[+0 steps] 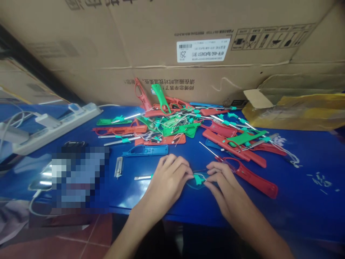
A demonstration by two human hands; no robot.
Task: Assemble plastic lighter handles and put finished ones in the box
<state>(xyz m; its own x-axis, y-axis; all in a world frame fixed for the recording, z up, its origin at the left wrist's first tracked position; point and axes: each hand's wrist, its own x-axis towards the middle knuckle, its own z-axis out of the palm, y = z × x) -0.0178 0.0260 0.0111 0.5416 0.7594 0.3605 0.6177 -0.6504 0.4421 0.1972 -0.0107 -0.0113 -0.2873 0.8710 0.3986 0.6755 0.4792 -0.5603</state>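
Observation:
At the table's near side, my left hand (171, 180) is closed, thumb and fingers pinching a blue lighter casing (192, 185). A metal lighter tube (142, 177) sticks out to its left. Between my hands sits a teal trigger piece (199, 179), with thin white wires above it. Closed in a pinch at the right end of this piece is my right hand (222, 183); its fingertips partly hide the wire ends. Just beyond it lies a red lighter casing (256, 176), a thin rod (207, 149) near its loop. A clear fuel cartridge (118, 167) rests left of my left hand.
A pile of red, green and blue lighter parts (172, 122) spreads across the table's back. Behind it stands a large cardboard box (151, 39). A power strip (61, 126) and charging phone (41, 176) are at left, an open yellow-taped box (296, 111) at right.

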